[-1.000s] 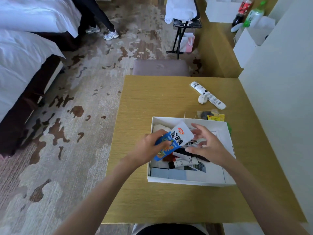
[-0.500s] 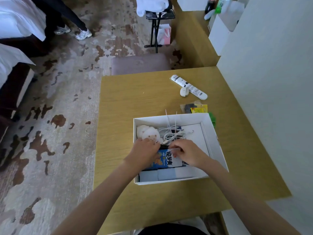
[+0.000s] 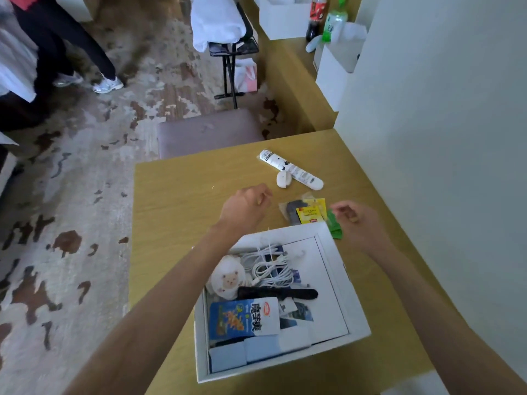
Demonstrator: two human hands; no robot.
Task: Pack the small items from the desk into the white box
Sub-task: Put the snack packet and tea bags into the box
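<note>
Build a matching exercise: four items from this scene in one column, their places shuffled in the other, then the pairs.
1. snack packet
2. white tube
3. green packet
4. white cable

A. on the desk, farthest from the white box
B. in the box, near half
C. in the box, far half
D. on the desk at the box's far right corner

Pairs: 1-B, 2-A, 3-D, 4-C

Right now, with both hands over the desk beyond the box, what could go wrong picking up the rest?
1. The green packet lies against the white box at its far corner, partly hidden; it could be overlooked.
2. The white tube and round white case touch; lifting one may knock the other away.
3. The yellow sachet overlaps a dark packet; a pinch might take only one.
</note>
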